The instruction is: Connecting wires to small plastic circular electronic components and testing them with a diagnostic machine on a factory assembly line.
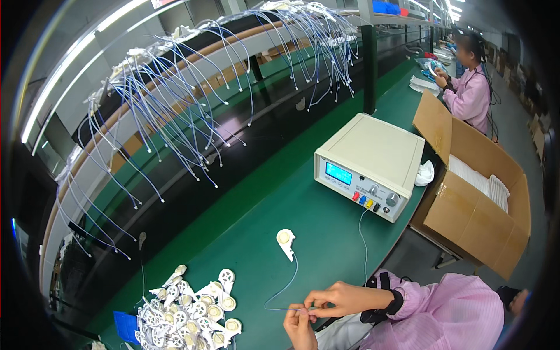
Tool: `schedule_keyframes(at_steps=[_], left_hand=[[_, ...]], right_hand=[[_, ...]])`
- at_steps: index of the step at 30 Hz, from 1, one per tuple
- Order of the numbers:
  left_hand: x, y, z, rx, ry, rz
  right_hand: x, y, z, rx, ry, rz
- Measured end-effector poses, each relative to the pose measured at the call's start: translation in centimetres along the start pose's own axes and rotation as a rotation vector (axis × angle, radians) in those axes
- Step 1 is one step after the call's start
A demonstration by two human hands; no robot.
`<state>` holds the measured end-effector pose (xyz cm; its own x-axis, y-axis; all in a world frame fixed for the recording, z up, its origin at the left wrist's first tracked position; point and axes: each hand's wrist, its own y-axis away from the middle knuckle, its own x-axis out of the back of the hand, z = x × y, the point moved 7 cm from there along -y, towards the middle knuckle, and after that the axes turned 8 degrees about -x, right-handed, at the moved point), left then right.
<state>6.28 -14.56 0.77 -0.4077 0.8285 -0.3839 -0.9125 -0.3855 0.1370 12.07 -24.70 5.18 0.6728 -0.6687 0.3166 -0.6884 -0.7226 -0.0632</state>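
Observation:
A white round-headed plastic part (pixel 285 237) with a tapered arm lies on the green bench. From it a thin pale cable (pixel 284 289) curves down to my hands at the front. My left hand (pixel 299 328) pinches this cable near its end. My right hand (pixel 341 298) is closed against the left fingertips; what it grips is hidden by the fingers. A thin grey lead (pixel 364 245) runs from the front sockets of a beige bench instrument (pixel 373 154) with a lit blue display down behind my right wrist.
A heap of similar white parts (pixel 186 315) lies at the front left, beside a blue bin (pixel 126 326). Many blue and white cables (pixel 175 116) hang from a padded rail. An open carton (pixel 478 216) holding white pieces stands right. A person (pixel 471 87) works farther along the bench.

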Motion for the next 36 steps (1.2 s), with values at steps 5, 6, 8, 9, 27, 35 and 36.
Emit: schedule_keyframes(at_steps=[5, 6, 8, 9, 27, 35, 36], left_hand=[[-1.4, 0.5, -1.6, 0.068, -0.056, -0.086], [-1.6, 0.5, -2.1, 0.074, -0.056, -0.085], [-1.8, 0.5, -2.6, 0.036, -0.094, -0.098], [-1.9, 0.8, -2.8, 0.039, -0.095, -0.094], [-0.8, 0.3, 1.4, 0.015, -0.534, -0.366], [-1.5, -15.8, -0.1, -0.138, -1.191, -0.280], [-1.8, -16.4, -2.4, 0.057, -0.972, -0.348]], right_hand=[[0.9, 2.2, 2.2, -0.032, 0.027, 0.102], [1.0, 2.6, 2.5, -0.038, 0.025, 0.102], [1.4, 3.4, 3.0, -0.049, 0.010, 0.155], [1.4, 3.7, 3.1, -0.051, 0.006, 0.152], [4.8, 6.2, 3.0, -0.037, -0.010, 0.238], [5.6, 7.8, 2.1, -0.039, 0.018, 0.227], [5.4, 8.2, 2.1, -0.061, 0.016, 0.227]])
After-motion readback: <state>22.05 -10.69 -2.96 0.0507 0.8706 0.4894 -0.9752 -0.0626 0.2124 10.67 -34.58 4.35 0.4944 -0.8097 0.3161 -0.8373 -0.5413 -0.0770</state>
